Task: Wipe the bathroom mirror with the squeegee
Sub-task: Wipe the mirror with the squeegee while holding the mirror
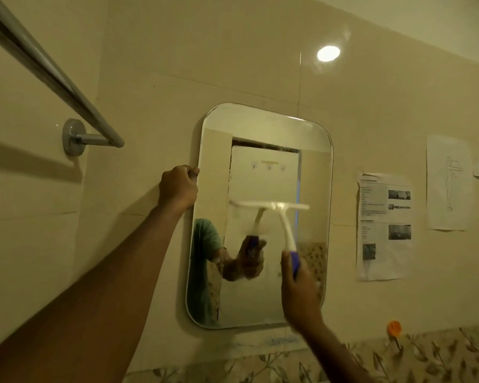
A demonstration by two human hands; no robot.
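Note:
A rounded rectangular mirror (310,167) hangs on the beige tiled wall. My right hand (299,288) grips the purple handle of a white squeegee (284,222). Its horizontal blade lies across the glass at about mid height, blurred by motion. My left hand (179,186) is curled around the mirror's left edge near the top. The glass reflects a door, my arm and the squeegee.
A chrome towel rail (53,76) sticks out from the wall at the upper left, above my left arm. Printed paper sheets (385,225) are stuck to the wall right of the mirror. An orange hook (394,327) sits at the lower right above a leaf-pattern tile border.

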